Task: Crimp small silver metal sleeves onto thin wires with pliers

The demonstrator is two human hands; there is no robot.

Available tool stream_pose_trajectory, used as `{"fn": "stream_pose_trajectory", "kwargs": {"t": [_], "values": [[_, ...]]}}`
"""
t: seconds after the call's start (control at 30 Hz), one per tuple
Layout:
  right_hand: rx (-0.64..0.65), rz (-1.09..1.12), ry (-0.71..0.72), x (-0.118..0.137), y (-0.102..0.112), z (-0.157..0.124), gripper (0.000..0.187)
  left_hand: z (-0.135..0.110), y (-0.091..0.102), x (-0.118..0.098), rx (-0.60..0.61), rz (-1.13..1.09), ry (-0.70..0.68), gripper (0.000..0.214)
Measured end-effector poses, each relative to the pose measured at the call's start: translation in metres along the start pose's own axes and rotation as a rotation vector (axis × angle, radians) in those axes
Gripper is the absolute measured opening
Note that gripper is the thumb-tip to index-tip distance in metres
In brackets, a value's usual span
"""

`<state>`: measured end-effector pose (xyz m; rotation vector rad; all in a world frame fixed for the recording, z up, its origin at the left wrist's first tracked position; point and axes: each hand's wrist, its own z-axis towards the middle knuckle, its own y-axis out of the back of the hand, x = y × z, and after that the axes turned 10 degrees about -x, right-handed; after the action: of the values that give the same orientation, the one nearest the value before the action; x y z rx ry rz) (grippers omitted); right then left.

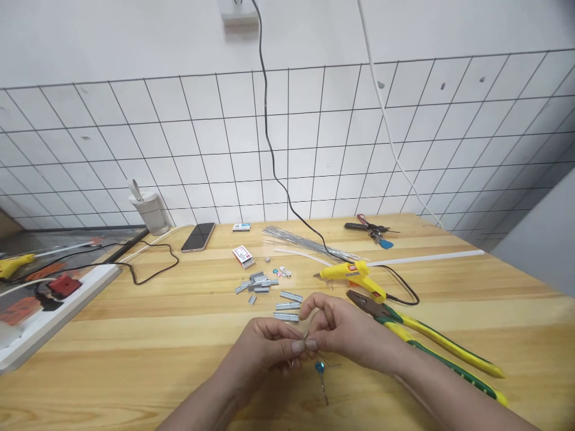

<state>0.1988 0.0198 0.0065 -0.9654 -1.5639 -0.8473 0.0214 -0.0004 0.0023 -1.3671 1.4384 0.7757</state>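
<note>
Close to the table's front, my left hand [265, 350] and my right hand [348, 332] meet, both closed with thumbs and fingertips together. Between them they pinch a thin metal wire [306, 334]; its lower part is mostly hidden by the fingers. Just below the right fingertips is a blue gem-like piece [319, 367] with a thin twisted stem, and I cannot tell whether it joins the wire. Beyond the fingers lie strips of staples [287, 306]. Right of my right hand rest large pliers [431, 338] with yellow and green handles.
A yellow glue gun [357, 272] lies behind the pliers, its black cord trailing. Farther back are a bundle of metal wires [309, 242], a small box [243, 257], a phone [198, 237] and a lidded cup [153, 214]. A white power strip [67, 314] stands at left.
</note>
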Motion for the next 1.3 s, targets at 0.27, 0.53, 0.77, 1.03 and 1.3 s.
{"fn": "stream_pose_trajectory", "kwargs": {"t": [0.27,0.53,0.77,1.03,1.3], "values": [[-0.047,-0.069,0.013,0.008,-0.004,-0.006,0.032,0.001,0.001,0.0,0.029,0.013,-0.044,0.028],[-0.106,-0.011,0.002,0.009,-0.011,-0.002,0.031,-0.002,-0.002,-0.002,-0.071,-0.057,-0.041,0.028],[-0.066,-0.122,-0.049,0.01,-0.002,-0.003,0.026,0.0,0.001,-0.004,-0.196,-0.099,-0.077,0.027],[-0.078,-0.2,-0.105,0.005,-0.002,-0.003,0.019,-0.001,0.0,-0.007,-0.189,-0.057,-0.112,0.027],[-0.091,-0.188,-0.098,0.003,-0.005,-0.003,0.015,0.0,-0.001,-0.003,-0.124,-0.074,-0.06,0.026]]}}
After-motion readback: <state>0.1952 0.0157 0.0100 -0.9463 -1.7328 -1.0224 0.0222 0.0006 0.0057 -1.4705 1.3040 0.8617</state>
